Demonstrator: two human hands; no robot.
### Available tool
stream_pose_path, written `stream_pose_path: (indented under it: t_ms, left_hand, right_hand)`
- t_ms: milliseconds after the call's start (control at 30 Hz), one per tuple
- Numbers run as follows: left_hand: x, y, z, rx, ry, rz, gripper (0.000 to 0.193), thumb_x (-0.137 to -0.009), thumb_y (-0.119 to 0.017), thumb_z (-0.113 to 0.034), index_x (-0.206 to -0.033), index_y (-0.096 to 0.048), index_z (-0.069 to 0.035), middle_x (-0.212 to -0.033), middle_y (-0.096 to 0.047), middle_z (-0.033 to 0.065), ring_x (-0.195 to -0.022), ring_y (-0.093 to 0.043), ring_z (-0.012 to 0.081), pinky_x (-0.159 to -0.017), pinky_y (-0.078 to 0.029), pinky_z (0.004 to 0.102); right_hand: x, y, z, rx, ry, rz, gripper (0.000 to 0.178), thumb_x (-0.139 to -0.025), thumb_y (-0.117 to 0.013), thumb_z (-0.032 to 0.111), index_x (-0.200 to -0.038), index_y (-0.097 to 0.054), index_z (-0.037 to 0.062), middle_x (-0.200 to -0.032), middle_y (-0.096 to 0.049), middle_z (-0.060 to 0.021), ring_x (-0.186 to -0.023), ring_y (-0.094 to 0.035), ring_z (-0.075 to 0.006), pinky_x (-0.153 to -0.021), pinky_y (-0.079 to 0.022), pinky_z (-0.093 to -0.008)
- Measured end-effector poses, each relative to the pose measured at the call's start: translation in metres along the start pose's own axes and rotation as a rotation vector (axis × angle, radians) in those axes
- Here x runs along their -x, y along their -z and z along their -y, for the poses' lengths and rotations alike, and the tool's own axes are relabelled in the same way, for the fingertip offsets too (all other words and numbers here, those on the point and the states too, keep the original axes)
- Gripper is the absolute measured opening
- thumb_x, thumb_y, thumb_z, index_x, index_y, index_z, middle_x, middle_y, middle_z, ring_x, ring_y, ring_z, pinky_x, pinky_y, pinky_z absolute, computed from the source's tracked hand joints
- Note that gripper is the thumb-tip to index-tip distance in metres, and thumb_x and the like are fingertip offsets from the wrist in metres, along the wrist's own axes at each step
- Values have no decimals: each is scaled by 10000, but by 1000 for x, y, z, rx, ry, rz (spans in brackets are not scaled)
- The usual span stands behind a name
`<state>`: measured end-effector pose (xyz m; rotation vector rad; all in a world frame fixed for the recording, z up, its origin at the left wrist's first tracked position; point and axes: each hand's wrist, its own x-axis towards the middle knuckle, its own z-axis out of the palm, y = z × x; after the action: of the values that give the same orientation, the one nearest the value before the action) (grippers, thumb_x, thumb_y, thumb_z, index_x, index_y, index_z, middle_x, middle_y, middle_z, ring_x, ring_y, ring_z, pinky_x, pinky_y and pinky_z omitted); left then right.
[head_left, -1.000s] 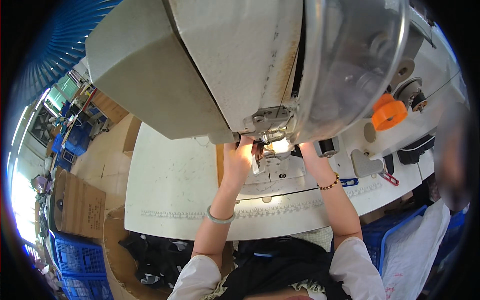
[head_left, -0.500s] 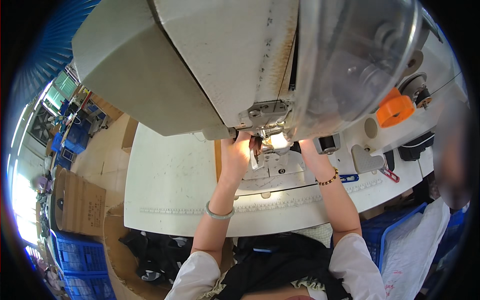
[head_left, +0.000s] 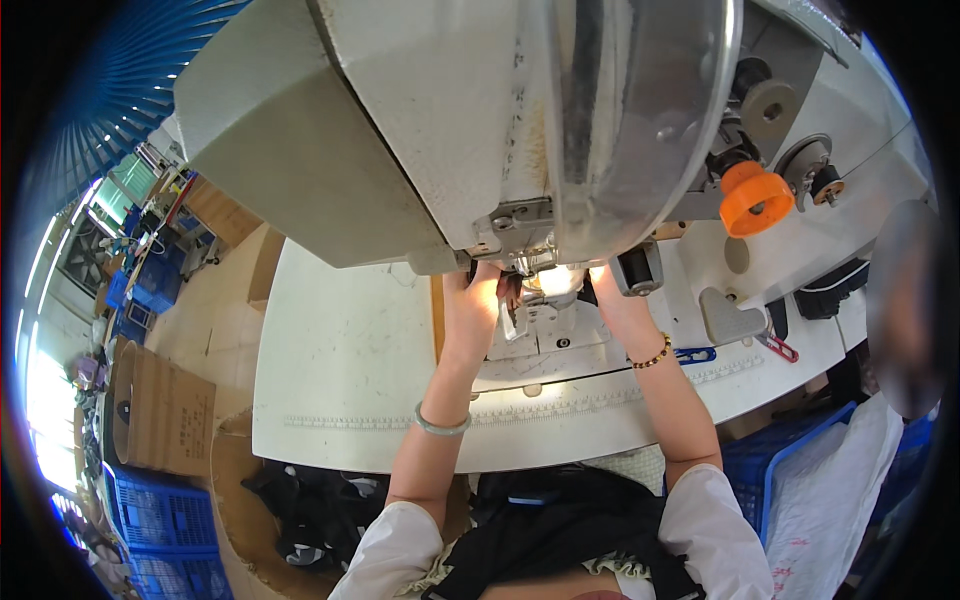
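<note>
Both hands up at frame centre under the big off-white metal sewing machine head (head_left: 420,130), left hand (head_left: 472,305) and right hand (head_left: 612,298) flanking the lit needle area (head_left: 540,285), fingers hidden, grip unclear.

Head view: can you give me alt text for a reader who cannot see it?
Both bare hands, left hand and right hand, reach under the head of a large cream industrial sewing machine, by its lit needle area. The machine stands on a white worktable; an orange round knob sits at right.

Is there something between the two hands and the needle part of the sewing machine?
Nothing visible. The left hand and right hand already reach the lit needle area; the machine head overhangs and hides the fingertips.
</note>
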<state>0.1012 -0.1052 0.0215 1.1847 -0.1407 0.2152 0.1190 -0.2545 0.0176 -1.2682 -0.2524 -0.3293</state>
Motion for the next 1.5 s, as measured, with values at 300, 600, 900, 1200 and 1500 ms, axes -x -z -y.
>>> stream_pose_path:
  t_ms: [300,600,900,1200,1500]
  left_hand:
    - [-2,-3,-1,18,22,-65,101,-829,-458,-103,-854,-472,-7,-797,-505,54,-709,-485,100,-646,-405,233]
    - [-28,19,-7,-245,-335,-386,260,-858,-392,-183,-749,-483,35,-780,-483,48,-693,-436,109,-616,-355,220]
    - [87,71,-95,-866,-484,-415,224,-836,-449,-82,-1023,-539,3,-963,-491,103,-835,-514,150,-674,-424,252]
    - [151,34,-160,-778,-134,49,150,-808,-522,-53,-929,-551,31,-887,-581,114,-783,-572,198,-752,-435,294]
    - [64,17,-135,-1165,-11,572,428,-767,-590,-178,-1162,-455,-85,-1016,-558,48,-868,-523,139,-720,-416,256]
  right_hand:
    - [3,-9,23,-9,-61,1,119,-728,-380,-40,-660,-415,52,-565,-355,59,-495,-278,-9,-432,-234,-189]
    - [6,4,20,223,70,-148,135,-784,-505,77,-681,-428,35,-557,-382,25,-495,-327,-37,-436,-284,-210]
    - [64,-73,62,764,892,481,428,-703,-612,116,-1090,-459,20,-1007,-515,-113,-847,-535,-248,-705,-441,-321]
    - [94,-49,50,614,605,672,146,-743,-593,119,-819,-533,10,-631,-513,-110,-565,-525,-281,-510,-423,-343]
    - [101,2,38,651,274,587,230,-781,-572,152,-681,-440,-7,-585,-442,-166,-541,-461,-343,-488,-370,-362]
